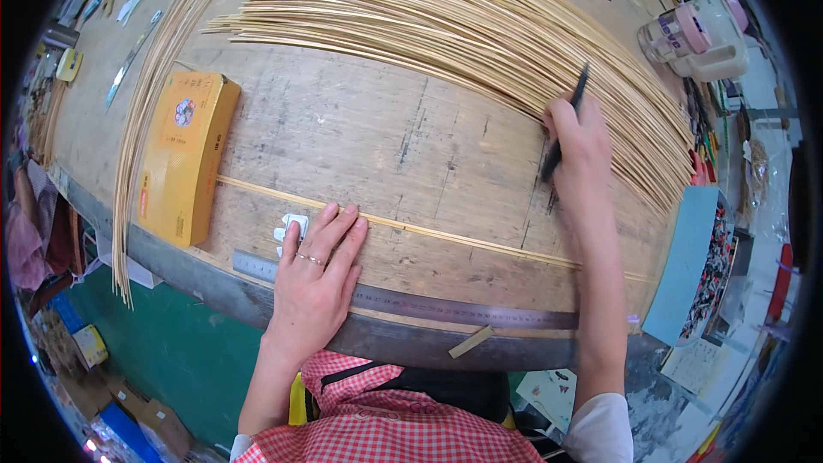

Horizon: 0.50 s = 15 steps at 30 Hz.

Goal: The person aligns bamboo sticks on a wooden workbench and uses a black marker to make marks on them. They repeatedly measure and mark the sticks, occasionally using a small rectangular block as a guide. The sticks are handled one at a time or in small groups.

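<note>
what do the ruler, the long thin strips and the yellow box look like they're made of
Ruler: probably metal, smooth and grey with a soft sheen. Long thin strips: likely bamboo or wood, matt to faintly satin, straw-coloured with slightly varying tones. Yellow box: seemingly printed cardboard, with flat panels and folded edges.

Illegible print on yellow box [178, 167], ruler [454, 306]
</note>
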{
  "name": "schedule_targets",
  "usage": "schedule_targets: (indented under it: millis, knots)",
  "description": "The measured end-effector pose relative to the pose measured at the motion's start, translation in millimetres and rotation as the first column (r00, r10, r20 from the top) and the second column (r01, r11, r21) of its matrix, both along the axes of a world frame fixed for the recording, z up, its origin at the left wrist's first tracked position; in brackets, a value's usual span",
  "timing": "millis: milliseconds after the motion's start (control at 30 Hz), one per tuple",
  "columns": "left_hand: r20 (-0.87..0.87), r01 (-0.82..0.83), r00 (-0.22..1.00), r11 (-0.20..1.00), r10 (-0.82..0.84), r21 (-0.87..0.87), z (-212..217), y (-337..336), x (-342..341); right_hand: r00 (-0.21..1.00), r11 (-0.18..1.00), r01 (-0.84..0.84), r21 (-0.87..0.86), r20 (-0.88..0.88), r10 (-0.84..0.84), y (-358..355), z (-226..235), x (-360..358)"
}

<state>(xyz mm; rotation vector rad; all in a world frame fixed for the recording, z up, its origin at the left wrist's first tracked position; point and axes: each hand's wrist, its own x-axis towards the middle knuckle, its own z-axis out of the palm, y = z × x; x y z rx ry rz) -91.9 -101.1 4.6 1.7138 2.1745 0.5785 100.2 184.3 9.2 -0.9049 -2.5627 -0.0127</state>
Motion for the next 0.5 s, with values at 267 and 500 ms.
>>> schedule_targets:
  millis: [267, 500]
  knots:
    - [-0.007, 0.004, 1.000, 0.999, -0.003, 0.034, -6, -3, -4, 0.982, 0.965, -0.072, -0.254, -0.186, 0.024, -51, -3, 48]
    - [-0.031, 0.017, 0.999, 0.999, -0.015, 0.051, -11, -3, -3, 0.978, 0.916, -0.063, -0.396, -0.210, -0.023, -90, -6, 75]
